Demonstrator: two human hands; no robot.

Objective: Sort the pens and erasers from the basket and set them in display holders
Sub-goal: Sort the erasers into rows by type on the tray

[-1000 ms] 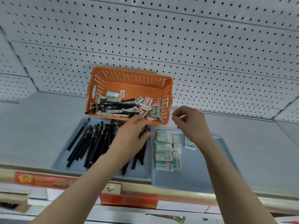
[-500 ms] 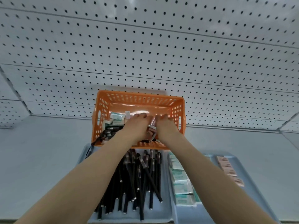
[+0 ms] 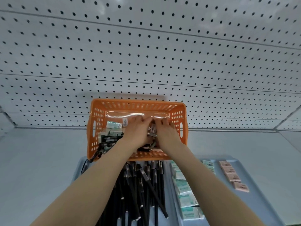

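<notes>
At lower left of centre, on the grey shelf [image 3: 40, 160], the left tray [image 3: 81, 167], filled with black pens [image 3: 141, 185] laid roughly near to far. Just above it in the frame, the orange basket [image 3: 138, 106]. In its left half, loose pens [image 3: 109, 142] lying crosswise, long axis left to right, under green-and-white erasers [image 3: 114, 126].

Then the left hand [image 3: 136, 129], deep in the basket's middle, fingers curled down among the contents. Impossible to tell whether gripping anything. Close beside it the right hand [image 3: 166, 132], likewise curled, with a small greyish piece [image 3: 152, 130] between the two and its grip hidden.

Loose stock mostly left of both hands, so probably nearer the left one.

Further right, the right tray [image 3: 254, 193], with a column of green erasers [image 3: 184, 190] and, at its right, a row of pink erasers [image 3: 231, 175].

Print on wrappers, pens and the white sticker [image 3: 125, 122] in the basket — too blurred to read.
</notes>
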